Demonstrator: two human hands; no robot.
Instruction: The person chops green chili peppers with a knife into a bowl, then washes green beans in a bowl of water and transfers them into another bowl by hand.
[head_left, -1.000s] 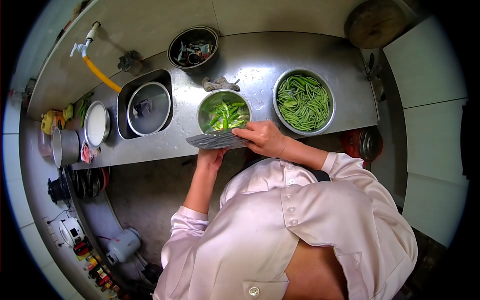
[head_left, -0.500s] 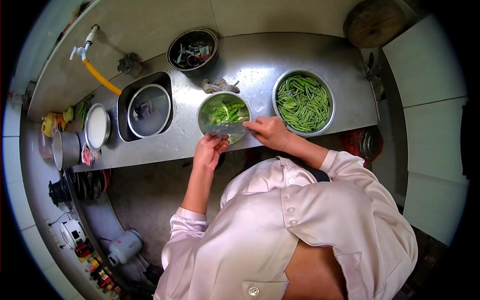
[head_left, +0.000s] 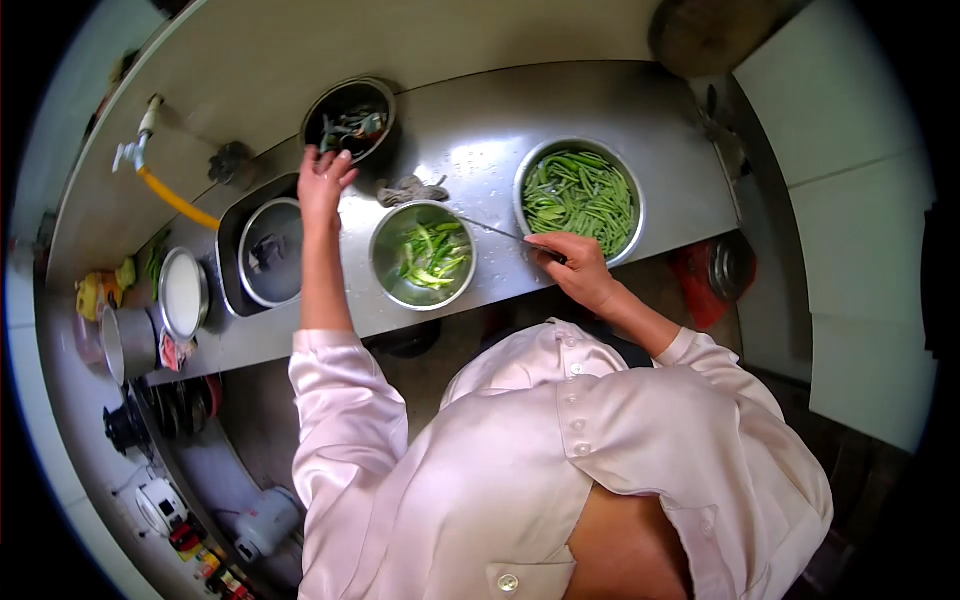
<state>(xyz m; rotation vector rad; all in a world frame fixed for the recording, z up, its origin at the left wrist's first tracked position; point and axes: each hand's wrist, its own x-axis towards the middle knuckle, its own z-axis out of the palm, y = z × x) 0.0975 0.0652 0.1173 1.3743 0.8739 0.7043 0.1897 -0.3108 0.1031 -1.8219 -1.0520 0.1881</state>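
Observation:
My left hand (head_left: 325, 185) reaches to the near edge of the dark waste bowl (head_left: 393, 130), its fingers spread and nothing seen in them. That bowl has scraps and wrappers inside. A knife (head_left: 492, 229) with a dark handle is gripped in my right hand (head_left: 580, 273), its blade pointing left toward the rim of a steel bowl (head_left: 378, 268). Cut green pepper pieces (head_left: 432, 255) lie in this bowl. Just beyond my right hand stands a larger steel basin (head_left: 640, 225) full of green beans (head_left: 580, 200).
A wrung grey cloth (head_left: 410, 190) lies behind the pepper bowl. On the left are a sink (head_left: 228, 255) holding a water-filled basin (head_left: 262, 290), a yellow hose (head_left: 178, 197) on a tap, a white-filled bowl (head_left: 182, 295) and a pot (head_left: 130, 340).
My left hand has left the pepper bowl and moved up and left to the dark bowl, its fingers spreading. The knife has swung off the pepper bowl to the right.

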